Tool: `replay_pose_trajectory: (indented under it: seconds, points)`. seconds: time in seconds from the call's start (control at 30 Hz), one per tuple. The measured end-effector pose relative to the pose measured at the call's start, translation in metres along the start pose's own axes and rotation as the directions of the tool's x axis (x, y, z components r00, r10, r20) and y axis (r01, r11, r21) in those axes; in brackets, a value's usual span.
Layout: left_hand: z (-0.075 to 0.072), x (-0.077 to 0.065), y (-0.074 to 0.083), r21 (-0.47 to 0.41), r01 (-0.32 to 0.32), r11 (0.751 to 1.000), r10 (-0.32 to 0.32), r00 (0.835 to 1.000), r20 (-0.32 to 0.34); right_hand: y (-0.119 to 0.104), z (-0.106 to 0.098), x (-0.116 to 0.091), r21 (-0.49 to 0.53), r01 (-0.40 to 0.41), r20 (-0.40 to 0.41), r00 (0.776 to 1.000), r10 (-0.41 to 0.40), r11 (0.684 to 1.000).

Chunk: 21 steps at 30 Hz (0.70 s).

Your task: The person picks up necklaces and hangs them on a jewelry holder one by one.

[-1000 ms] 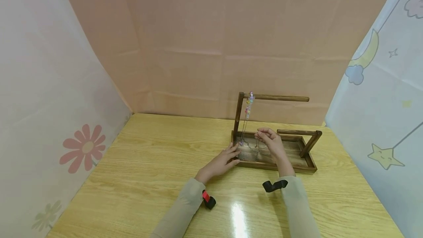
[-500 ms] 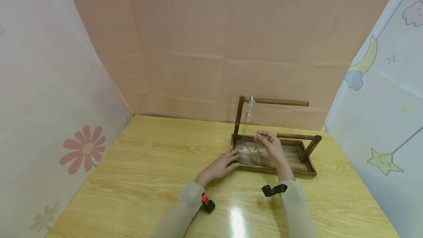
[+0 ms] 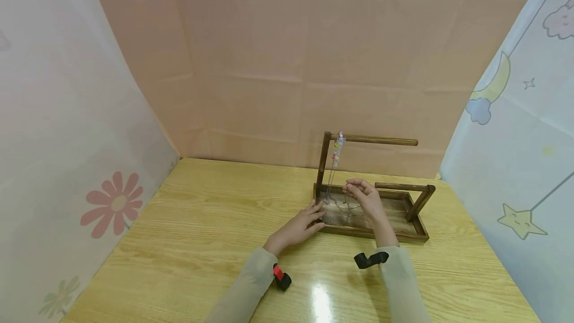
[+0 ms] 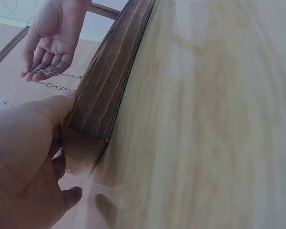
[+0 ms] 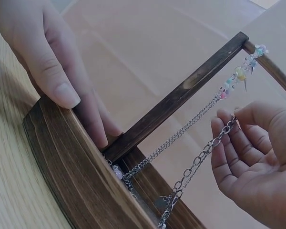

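My right hand (image 3: pixel 367 201) is above the middle of a dark wooden jewellery stand with a tray base (image 3: pixel 381 234). Its thumb and forefinger pinch the top of a silver chain necklace (image 5: pixel 190 168), which hangs doubled into the tray, a small flat tag (image 5: pixel 160 202) near its lower part. I cannot tell whether this chain is tangled with the others. From the tall post's bar hangs a bead necklace (image 5: pixel 240 74) with pastel beads. My left hand (image 3: pixel 296 227) rests on the tray's front left corner, thumb on the front rim (image 5: pixel 62 143), fingers spread over the left end.
The stand's tall bar (image 3: pixel 381 140) points right; its low bar (image 3: pixel 399 186) points left, close to my right hand. More chain (image 3: pixel 343 208) and a purple bead (image 5: pixel 117 172) lie in the tray. A wood-grain table (image 3: pixel 224 203) is below, with hanging cloths (image 3: pixel 251 74) around it.
The whole scene sits slightly lower in the head view. Both hands keep nearly the same places on the stand, and the right hand still pinches the chain.
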<state>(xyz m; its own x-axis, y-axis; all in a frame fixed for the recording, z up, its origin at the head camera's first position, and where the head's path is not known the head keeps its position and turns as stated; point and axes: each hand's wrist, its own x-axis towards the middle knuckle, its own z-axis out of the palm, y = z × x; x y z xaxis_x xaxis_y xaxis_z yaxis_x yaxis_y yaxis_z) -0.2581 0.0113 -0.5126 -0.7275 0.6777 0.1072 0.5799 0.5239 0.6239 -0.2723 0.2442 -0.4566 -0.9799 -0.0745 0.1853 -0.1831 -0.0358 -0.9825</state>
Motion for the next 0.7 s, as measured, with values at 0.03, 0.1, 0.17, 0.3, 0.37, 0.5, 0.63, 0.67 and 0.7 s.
replay_pose_trajectory:
  seconds: [0.03, 0.1, 0.17, 0.3, 0.37, 0.5, 0.63, 0.67, 0.7]
  points:
    - [0.0, 0.0, 0.0, 0.001, -0.001, 1.0, 0.001, 1.0, -0.001, 0.0, 0.0, 0.0, -0.004, -0.006, 0.0, 1.0, 0.006, 1.0]
    - [0.0, 0.0, 0.0, 0.001, -0.002, 1.0, 0.002, 1.0, -0.001, -0.003, 0.001, -0.001, -0.009, -0.007, 0.003, 1.0, 0.007, 1.0]
    - [0.0, 0.0, 0.0, 0.0, -0.001, 1.0, 0.001, 1.0, 0.0, -0.003, 0.002, 0.0, -0.021, -0.004, 0.003, 1.0, 0.004, 1.0]
    - [-0.001, -0.001, 0.001, -0.001, 0.0, 1.0, 0.0, 1.0, 0.002, 0.0, 0.003, 0.001, -0.03, 0.01, -0.003, 1.0, -0.01, 0.999]
    - [-0.001, -0.001, 0.002, 0.0, -0.001, 1.0, 0.001, 1.0, 0.002, -0.001, 0.004, 0.001, -0.031, 0.01, -0.006, 1.0, -0.01, 0.999]
    - [-0.002, -0.001, 0.002, 0.006, -0.006, 1.0, 0.006, 1.0, -0.008, -0.004, 0.006, 0.001, -0.035, 0.0, -0.009, 1.0, 0.0, 0.999]
    - [-0.001, 0.0, 0.001, 0.015, -0.014, 1.0, 0.014, 1.0, -0.016, -0.011, 0.009, -0.001, -0.028, -0.01, -0.003, 1.0, 0.01, 1.0]
    - [-0.001, 0.0, 0.001, 0.015, -0.014, 1.0, 0.014, 1.0, -0.012, -0.014, 0.01, -0.002, -0.027, -0.011, -0.002, 1.0, 0.011, 1.0]
    - [-0.001, -0.001, 0.001, 0.014, -0.013, 1.0, 0.013, 1.0, -0.008, -0.017, 0.012, -0.003, -0.024, -0.012, 0.0, 1.0, 0.012, 1.0]
